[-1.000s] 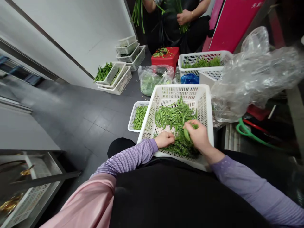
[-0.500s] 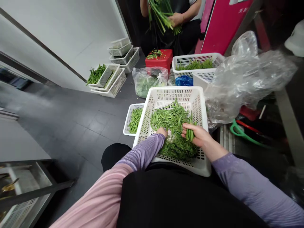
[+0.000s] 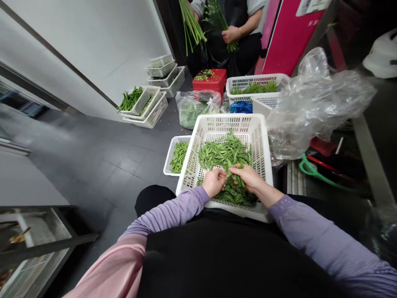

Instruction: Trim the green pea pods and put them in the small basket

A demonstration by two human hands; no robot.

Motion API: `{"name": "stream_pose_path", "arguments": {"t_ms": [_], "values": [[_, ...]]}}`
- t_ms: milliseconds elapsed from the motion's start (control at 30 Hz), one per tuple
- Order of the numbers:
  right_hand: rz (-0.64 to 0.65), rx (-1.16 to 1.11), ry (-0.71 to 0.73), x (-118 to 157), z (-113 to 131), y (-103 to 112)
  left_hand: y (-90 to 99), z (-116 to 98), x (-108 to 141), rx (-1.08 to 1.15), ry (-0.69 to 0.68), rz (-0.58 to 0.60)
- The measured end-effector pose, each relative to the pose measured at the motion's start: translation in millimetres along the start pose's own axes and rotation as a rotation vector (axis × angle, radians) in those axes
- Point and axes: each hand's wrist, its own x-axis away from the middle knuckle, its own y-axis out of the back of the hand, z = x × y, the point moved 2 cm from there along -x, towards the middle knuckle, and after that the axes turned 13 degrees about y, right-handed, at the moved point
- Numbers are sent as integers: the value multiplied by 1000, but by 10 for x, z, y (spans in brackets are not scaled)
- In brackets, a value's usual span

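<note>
A large white basket (image 3: 263, 140) holds flat green pea pods (image 3: 217, 153) in its middle and a heap of darker green trimmings (image 3: 237, 194) at its near side. Over the basket, my right hand (image 3: 248, 178) is closed around several pods, with one pod sticking out toward the left hand. My left hand (image 3: 214, 182) is just left of it, fingertips pinched together near that pod; what they hold, if anything, is too small to tell. A smaller white basket with pods (image 3: 179, 157) stands against the large basket's left side.
Stacked white baskets (image 3: 151, 111) stand by the wall. Beyond the large basket are a bag of greens (image 3: 194, 111), a red stool (image 3: 217, 82) and another basket (image 3: 257, 78). Clear plastic bags (image 3: 310, 107) bulge at the right. A person opposite holds long green stems (image 3: 194, 27).
My left hand has risen from the pile and come close to my right hand. My right hand has shifted slightly left with its pods. The person opposite has parted the stems.
</note>
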Motion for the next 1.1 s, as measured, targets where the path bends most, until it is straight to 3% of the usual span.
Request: {"name": "stream_pose_path", "arguments": {"t_ms": [200, 300, 400, 500, 567, 633, 733, 833, 933, 1000, 1100], "values": [[67, -182, -72, 27, -1, 21, 66, -98, 205, -357, -334, -135], [221, -181, -136, 64, 63, 29, 75, -121, 310, -384, -417, -72], [410, -187, -189, 117, 126, 28, 169, -64, 258, -244, -322, -27], [491, -206, -215, 156, 154, 26, 411, 64, 81, -128, -111, -189], [498, -197, -242, 167, 148, 25, 560, 117, 16, -184, -72, -276], [515, -175, -264, 171, 139, 22, 627, 87, 53, -359, -199, -334], [552, -142, -275, 173, 139, 24, 559, -65, 237, -717, -498, -353], [603, -79, -266, 180, 144, 25, 432, -196, 351, -1048, -627, -257], [628, 145, -158, 185, 144, 18, 362, -250, 316, -1230, -610, -65], [671, 364, -41, 198, 158, -4, 351, -280, 256, -1217, -538, 62], [788, 602, 182, 254, 227, -61, 381, -366, 168, -989, -322, 268]]}}
